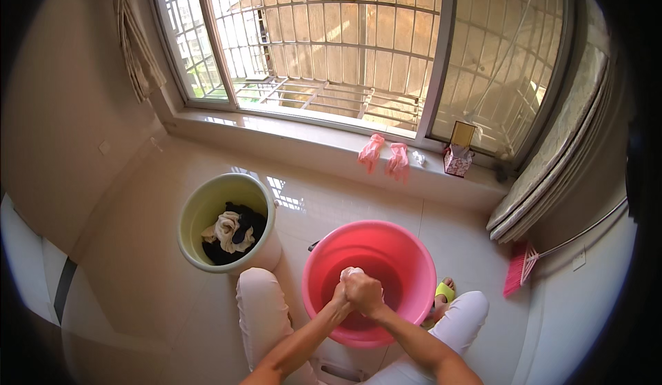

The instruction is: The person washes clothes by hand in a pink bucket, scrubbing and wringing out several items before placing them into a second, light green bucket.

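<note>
Both hands are together over a pink plastic bucket (424,261), gripping one white cloth (352,271). My left hand (340,298) is closed on it at the left, partly hidden by my right hand (363,293), which is closed on the same cloth from the right. A bit of white shows above the fists and a little more beside my right hand. Dark reddish shade fills the bucket's inside; whether it holds water I cannot tell. Left of it stands a pale green bucket (190,230) with a cream cloth (227,231) lying on dark cloth (217,254).
Pink rubber gloves (397,161), a crumpled white piece (419,158) and a patterned tissue box (457,161) lie along the windowsill (310,135). A pink broom (518,271) leans at the right wall, near a long curtain (553,147). My knees flank the pink bucket.
</note>
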